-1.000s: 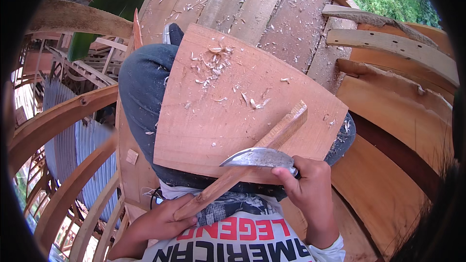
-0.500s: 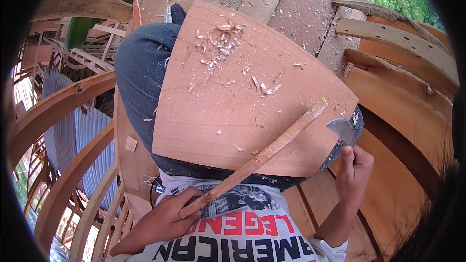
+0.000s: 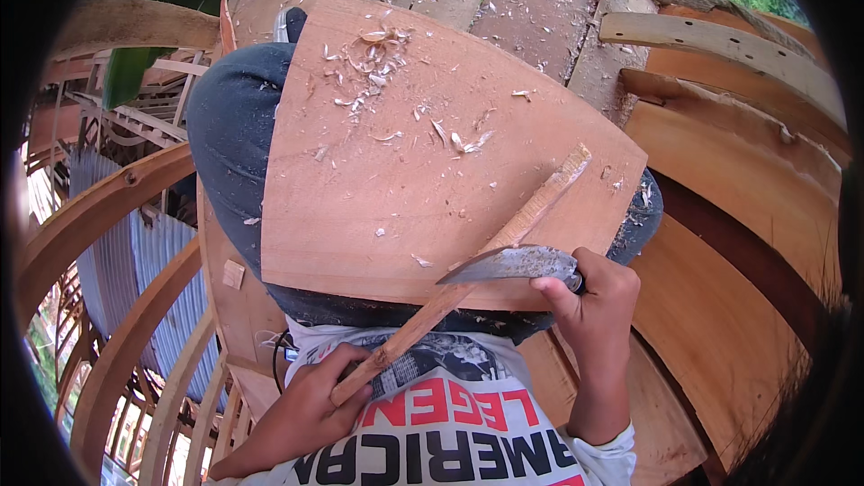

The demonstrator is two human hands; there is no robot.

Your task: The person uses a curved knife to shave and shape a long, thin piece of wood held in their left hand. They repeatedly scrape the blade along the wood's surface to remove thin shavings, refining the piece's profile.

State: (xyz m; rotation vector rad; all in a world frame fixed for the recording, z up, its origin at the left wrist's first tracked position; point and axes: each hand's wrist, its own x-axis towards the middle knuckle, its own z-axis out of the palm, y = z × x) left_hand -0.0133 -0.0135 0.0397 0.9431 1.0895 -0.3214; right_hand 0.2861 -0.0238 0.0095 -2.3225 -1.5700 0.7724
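Our left hand (image 3: 310, 396) grips the near end of the stick (image 3: 486, 256), and our right hand (image 3: 589, 292) is closed around the handle of the knife (image 3: 508, 265). The stick lies slantwise across the board (image 3: 378, 189) on our lap, far end near the board's right edge. The blade sits on the stick about midway, at the board's near edge. We judge the whittling to be mid-stroke; the next cut calls for a shallow angle and a firm left grip. Shavings (image 3: 373, 63) dot the board's far side.
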